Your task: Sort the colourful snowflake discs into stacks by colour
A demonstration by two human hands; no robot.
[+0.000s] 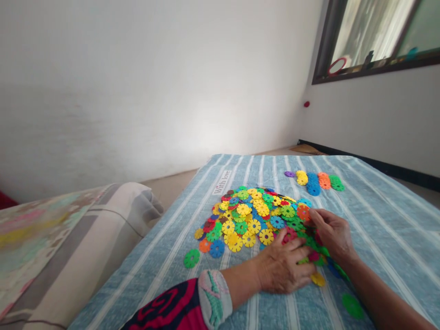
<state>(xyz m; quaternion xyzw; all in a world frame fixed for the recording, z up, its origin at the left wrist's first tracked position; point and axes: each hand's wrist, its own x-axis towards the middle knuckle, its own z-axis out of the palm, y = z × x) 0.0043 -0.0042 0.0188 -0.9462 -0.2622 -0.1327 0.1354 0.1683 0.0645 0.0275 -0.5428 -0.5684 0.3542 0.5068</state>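
A heap of notched plastic discs (254, 226) in yellow, green, blue, red and orange lies spread on the cloth. Palm down, my left hand (285, 266) rests at the near right side of the heap, its fingers apart and touching the discs. My right hand (333, 233) is at the heap's right edge, thumb and index finger pinched on an orange disc (303, 212). Its other fingers curl under and are partly hidden. A yellow disc (318, 279) sits beside the left fingertips, and a green disc (353, 306) lies nearer me, below the right wrist.
Short overlapping rows of discs, among them blue discs (313, 184) and a purple disc (289, 174), lie farther back on the striped blue cloth (385, 220). At left is a padded bed edge (113, 220). A white wall (154, 91) and a window (374, 36) stand behind.
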